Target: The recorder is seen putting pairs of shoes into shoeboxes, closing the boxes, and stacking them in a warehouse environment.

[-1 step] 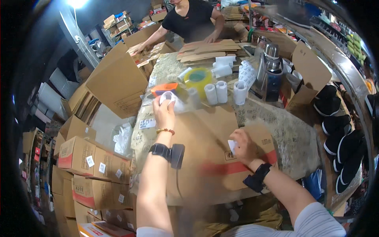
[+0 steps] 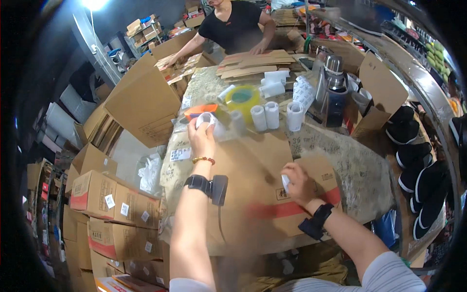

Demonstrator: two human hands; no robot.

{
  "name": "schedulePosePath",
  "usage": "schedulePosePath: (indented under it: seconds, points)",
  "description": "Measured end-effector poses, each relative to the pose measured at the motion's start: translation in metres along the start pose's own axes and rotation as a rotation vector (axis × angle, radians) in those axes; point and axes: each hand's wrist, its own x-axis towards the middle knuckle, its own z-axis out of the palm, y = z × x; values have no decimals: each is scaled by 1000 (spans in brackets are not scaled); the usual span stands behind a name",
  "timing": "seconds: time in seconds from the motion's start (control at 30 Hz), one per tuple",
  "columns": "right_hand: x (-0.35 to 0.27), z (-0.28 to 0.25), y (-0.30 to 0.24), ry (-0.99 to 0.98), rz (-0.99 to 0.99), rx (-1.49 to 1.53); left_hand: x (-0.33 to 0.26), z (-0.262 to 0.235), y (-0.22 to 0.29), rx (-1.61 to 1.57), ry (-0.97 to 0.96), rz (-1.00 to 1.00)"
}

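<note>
While the left hand [image 2: 202, 138] has its fingers closed round a roll of white labels [image 2: 217, 126], its open core facing up, the right hand [image 2: 300, 185] pinches a white slip [image 2: 285, 181] well apart from it. I see both hands over a brown carton [image 2: 253, 165] with a red band near its closer edge, laid on the worktable [image 2: 367, 170] right in front of the person; whether the slip touches the carton, I can't tell from here. A beaded bracelet [image 2: 203, 160] and a black strap [image 2: 196, 183] circle the left wrist. Just beyond the roll sits an orange object [image 2: 200, 111], with a big ring of yellow tape [image 2: 247, 111] near it, then two paper rolls [image 2: 265, 117] standing side by side and another roll [image 2: 295, 118] to their right. A steel flask [image 2: 333, 73] rises farther back. Across the table, a co-worker in a black top [image 2: 232, 27] has one hand by flat cardboard sheets [image 2: 250, 65]. Labelled cartons [image 2: 95, 192] are piled at the left, and black shoes [image 2: 430, 182] line the right
</note>
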Motion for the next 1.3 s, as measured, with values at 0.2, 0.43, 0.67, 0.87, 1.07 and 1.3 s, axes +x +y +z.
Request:
schedulePosePath:
  seconds: [0.2, 0.43, 0.67, 0.87, 1.07, 1.3]
  points:
    - [-4, -1, 18, -134, -67, 56, 12, 53, -31, 131, -332, -110]
    - [-5, -12, 23, -191, 11, 62, -14, 52, 28, -66, -16, 71]
    - [-16, 0, 39, -38, 344, 464, -157, 36, 149, -801, -635, -205]
    - [-15, 4, 44, 211, 126, 624, -183, 42, 187, -1266, -740, -729]
    - [-16, -1, 44, 278, 59, 245, -206, 49, 202, -1229, -546, -776]
    - [-10, -12, 31, 261, 228, 251, -189, 31, 199, -1253, -328, -1006]
